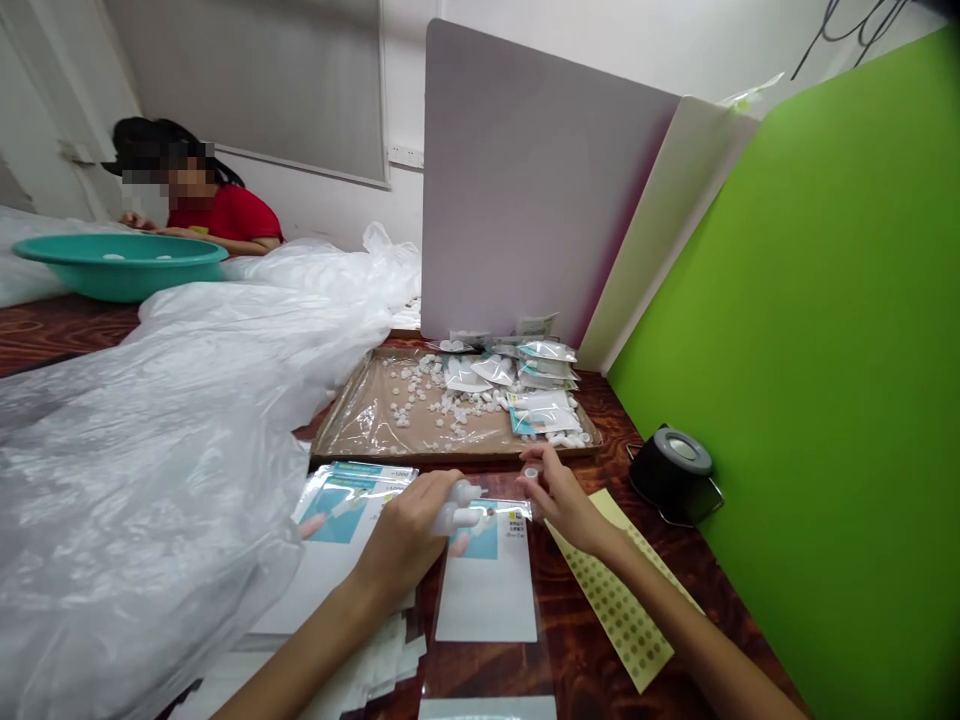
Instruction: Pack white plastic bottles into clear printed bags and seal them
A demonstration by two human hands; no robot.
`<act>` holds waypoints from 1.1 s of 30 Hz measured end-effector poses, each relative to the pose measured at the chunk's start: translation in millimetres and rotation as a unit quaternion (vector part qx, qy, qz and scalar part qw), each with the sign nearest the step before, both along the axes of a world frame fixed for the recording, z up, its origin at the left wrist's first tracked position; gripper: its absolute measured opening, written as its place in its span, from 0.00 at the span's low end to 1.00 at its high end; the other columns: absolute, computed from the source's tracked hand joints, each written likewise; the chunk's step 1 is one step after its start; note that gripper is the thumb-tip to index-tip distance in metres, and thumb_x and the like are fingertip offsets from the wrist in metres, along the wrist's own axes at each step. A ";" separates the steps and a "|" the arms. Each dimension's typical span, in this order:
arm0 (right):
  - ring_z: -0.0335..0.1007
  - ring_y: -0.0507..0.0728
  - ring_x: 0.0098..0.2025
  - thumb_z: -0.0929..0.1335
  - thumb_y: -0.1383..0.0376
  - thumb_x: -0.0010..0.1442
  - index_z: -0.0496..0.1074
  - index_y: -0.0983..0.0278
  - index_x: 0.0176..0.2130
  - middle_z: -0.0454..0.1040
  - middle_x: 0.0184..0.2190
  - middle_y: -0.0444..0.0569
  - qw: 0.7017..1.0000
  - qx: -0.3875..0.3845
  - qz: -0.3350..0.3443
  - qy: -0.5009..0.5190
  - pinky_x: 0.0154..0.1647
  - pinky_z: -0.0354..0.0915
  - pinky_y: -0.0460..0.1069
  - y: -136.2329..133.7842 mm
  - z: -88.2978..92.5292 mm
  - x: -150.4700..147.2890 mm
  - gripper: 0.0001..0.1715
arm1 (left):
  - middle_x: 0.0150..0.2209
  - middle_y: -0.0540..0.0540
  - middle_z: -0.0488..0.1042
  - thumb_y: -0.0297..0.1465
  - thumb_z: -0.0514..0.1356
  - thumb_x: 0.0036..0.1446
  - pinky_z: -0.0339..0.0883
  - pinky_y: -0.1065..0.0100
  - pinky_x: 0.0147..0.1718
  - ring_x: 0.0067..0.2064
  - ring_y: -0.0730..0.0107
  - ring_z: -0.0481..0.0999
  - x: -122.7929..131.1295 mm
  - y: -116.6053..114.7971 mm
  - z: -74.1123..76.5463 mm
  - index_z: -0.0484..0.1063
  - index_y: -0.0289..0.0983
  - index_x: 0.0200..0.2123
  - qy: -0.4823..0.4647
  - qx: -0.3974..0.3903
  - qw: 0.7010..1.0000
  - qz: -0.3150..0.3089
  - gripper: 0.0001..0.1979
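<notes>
My left hand (412,520) is closed around small translucent squeeze bottles (459,508); at least two show, one with a thin bare nozzle pointing right. To the right, my right hand (561,495) pinches a small white cap (532,474) between its fingers, apart from the bottles. Beneath both hands lies a clear bag with a printed card (487,598), blue and white. More printed card bags (349,510) are stacked left of my left hand. Under my right forearm rests a yellow sheet of round stickers (622,610).
Ahead, a shallow cardboard tray (352,425) holds loose white caps and filled packets (544,412). A large plastic sheet (187,430) covers the left. A black lamp-like object (671,480) stands by the green panel (810,350). Behind a teal basin (120,265) sits a person in red (236,218).
</notes>
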State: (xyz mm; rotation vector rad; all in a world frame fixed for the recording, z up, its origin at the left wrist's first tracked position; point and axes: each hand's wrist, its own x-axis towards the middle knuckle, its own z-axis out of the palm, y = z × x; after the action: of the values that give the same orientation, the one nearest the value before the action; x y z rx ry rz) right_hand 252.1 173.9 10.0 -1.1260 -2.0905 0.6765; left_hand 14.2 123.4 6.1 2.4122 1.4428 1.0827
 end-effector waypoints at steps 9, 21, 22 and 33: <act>0.69 0.55 0.41 0.55 0.59 0.70 0.72 0.63 0.48 0.74 0.38 0.49 0.998 -0.046 0.005 0.052 0.44 0.64 0.48 -30.7 -11.5 -8.2 0.21 | 0.41 0.40 0.75 0.29 0.57 0.63 0.70 0.62 0.46 0.45 0.60 0.76 3.0 0.2 -1.8 0.64 0.34 0.50 0.064 0.216 0.972 -0.063 0.12; 0.66 0.51 0.29 0.70 0.57 0.59 0.66 0.62 0.40 0.68 0.27 0.41 0.966 -0.116 0.004 0.233 0.32 0.63 0.46 -40.6 -11.9 -12.2 0.14 | 0.40 0.41 0.76 0.25 0.51 0.61 0.72 0.64 0.38 0.43 0.59 0.77 3.3 1.8 -4.9 0.65 0.36 0.48 0.129 0.188 0.973 -0.025 0.12; 0.68 0.52 0.31 0.70 0.57 0.59 0.69 0.62 0.39 0.71 0.29 0.43 0.968 -0.101 0.000 0.230 0.33 0.64 0.46 -41.8 -10.2 -13.5 0.12 | 0.41 0.41 0.77 0.25 0.52 0.61 0.72 0.64 0.39 0.43 0.59 0.77 2.9 2.3 -5.9 0.65 0.36 0.48 0.130 0.186 0.974 -0.025 0.13; 0.71 0.55 0.35 0.68 0.61 0.62 0.74 0.61 0.40 0.77 0.35 0.50 0.982 0.108 -0.017 0.153 0.37 0.69 0.50 -50.4 -16.1 -23.8 0.07 | 0.36 0.42 0.76 0.19 0.50 0.58 0.71 0.66 0.32 0.38 0.60 0.78 6.7 -0.6 -6.2 0.67 0.33 0.43 0.187 0.159 0.969 -0.040 0.13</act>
State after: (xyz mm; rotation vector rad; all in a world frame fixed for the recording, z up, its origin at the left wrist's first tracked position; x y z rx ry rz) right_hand 228.3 123.5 -6.2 -0.8751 -1.8288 0.5504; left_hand 20.9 122.8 -0.2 3.0071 1.3341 0.9375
